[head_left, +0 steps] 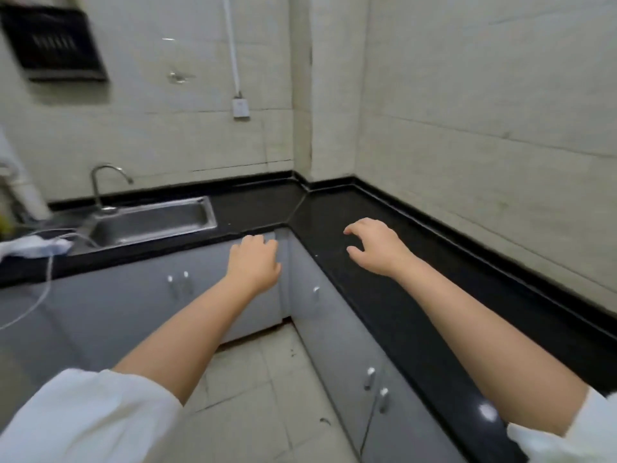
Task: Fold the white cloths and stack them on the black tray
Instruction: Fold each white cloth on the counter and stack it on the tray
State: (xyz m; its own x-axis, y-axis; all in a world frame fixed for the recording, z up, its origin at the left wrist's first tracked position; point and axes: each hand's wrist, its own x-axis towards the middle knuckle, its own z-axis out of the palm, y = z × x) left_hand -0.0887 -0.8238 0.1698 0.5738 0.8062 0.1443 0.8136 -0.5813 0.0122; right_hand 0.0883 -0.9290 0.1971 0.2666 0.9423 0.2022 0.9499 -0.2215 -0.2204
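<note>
So we're standing in the corner of a kitchen with both arms stretched out over an L-shaped black counter (384, 295). Our left hand (255, 262) hangs in front of the counter edge near the inside corner, knuckles up, fingers curled loosely together and holding nothing. Our right hand (375, 245) hovers over the right run of the counter, fingers spread apart and bent like a claw, also empty; we can't tell if the fingertips actually touch the surface. White sleeves (83, 416) are pushed up on both arms.

Over on the left there's a steel sink (150, 222) set into the counter with a curved tap (100, 185) behind it. Just beside the sink, at the far left edge of the view, sits a crumpled white cloth (30, 245), well apart from both hands, with a thin white cable (46, 289) dangling down past the grey cabinet doors (133, 295). It's the only 1 we can see, and it isn't folded. A wall socket (241, 108) sits on the tiled wall above the corner, and the floor (260, 379) below is pale tile.
</note>
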